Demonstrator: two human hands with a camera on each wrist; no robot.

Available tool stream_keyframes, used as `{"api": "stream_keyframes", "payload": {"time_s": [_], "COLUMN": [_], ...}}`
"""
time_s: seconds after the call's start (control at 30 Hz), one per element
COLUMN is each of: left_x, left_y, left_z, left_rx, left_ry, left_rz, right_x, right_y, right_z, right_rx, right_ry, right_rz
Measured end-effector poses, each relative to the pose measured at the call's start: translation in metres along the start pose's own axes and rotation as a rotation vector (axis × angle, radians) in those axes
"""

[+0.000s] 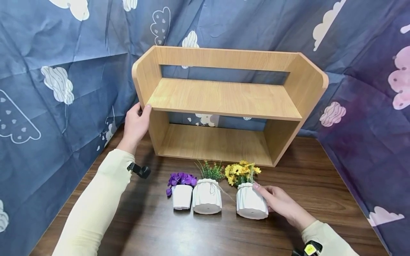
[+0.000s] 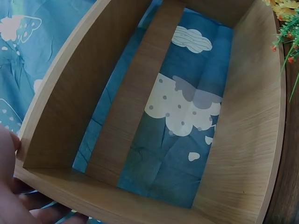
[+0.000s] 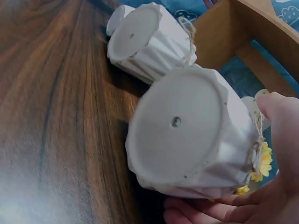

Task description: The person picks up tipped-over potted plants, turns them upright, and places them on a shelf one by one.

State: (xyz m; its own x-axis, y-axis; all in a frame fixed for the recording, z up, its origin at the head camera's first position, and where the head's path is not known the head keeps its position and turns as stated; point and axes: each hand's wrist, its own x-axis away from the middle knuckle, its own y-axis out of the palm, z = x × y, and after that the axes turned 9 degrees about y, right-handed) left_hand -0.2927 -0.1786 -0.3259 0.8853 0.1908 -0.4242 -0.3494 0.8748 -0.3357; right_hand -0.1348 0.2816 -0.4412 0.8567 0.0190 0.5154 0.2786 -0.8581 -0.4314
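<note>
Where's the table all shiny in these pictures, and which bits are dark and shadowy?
Head view: pale glare on the table near the picture's bottom edge, and a dark shadow beside the left sleeve; right wrist view: whitish glare in the lower left corner; left wrist view: the left hand looks dim.

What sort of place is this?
Probably a screened-off indoor work corner: cloud-patterned blue fabric hangs behind and beside a dark wood-grain table holding a wooden shelf and three potted plants.
</note>
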Motion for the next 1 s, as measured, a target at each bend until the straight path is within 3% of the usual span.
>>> {"api": "stream_keyframes", "payload": {"time_s": [0.3, 0.63, 1.0], "left_x": [-0.010, -0.017, -0.016], "left_y": [0.002, 0.003, 0.000], "left_z": [0.006, 0.007, 0.005], "left_rx": [0.040, 0.048, 0.036], "left_ry": [-0.084, -0.074, -0.050], "left_rz": [0.002, 0.015, -0.028], "right_x": [0.003, 0.003, 0.005], "right_y": [0.008, 0.008, 0.011], "right_z": [-0.001, 0.001, 0.005], "right_rx": [-0.037, -0.070, -0.101], "right_ry": [0.027, 0.048, 0.074], "right_rz": [-0.013, -0.052, 0.042]}}
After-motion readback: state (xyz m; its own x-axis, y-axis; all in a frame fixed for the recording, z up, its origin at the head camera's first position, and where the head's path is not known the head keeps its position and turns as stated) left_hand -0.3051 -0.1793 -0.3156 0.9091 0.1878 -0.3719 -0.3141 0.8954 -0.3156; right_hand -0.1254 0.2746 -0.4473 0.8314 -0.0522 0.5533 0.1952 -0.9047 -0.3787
